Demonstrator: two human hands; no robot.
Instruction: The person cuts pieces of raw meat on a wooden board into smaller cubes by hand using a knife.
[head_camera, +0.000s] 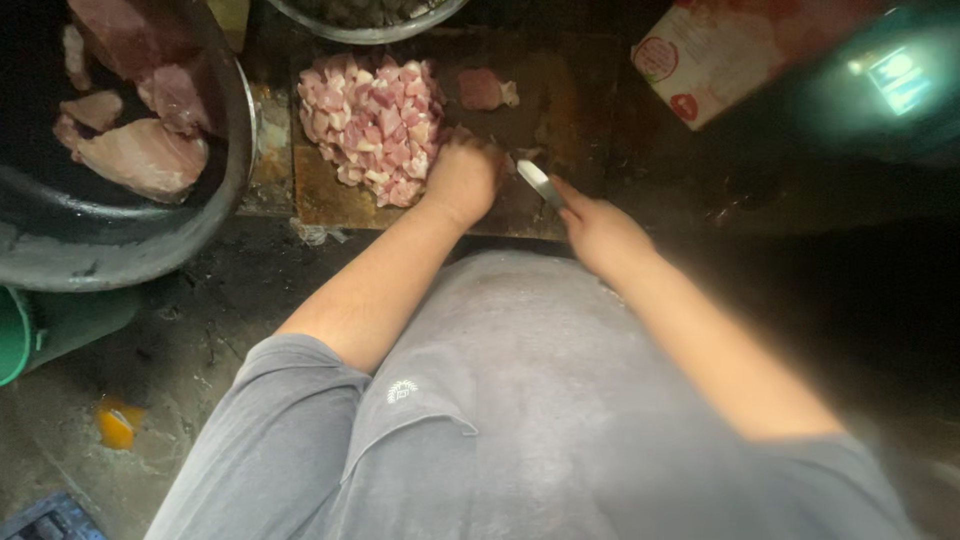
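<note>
My left hand (463, 176) rests fist-like on a wooden cutting board (320, 190), pressed against the right side of a pile of diced raw meat (375, 125); what lies under the hand is hidden. My right hand (600, 230) grips a knife (541, 183), its blade pointing up-left toward my left hand. One larger piece of raw meat (482, 89) lies alone on the board beyond the hands.
A big dark metal pan (120, 250) with large raw meat slabs (140, 155) stands at the left. A metal bowl (365, 30) sits beyond the board. A carton (720, 55) lies at the upper right. A green container (20, 335) sits low left.
</note>
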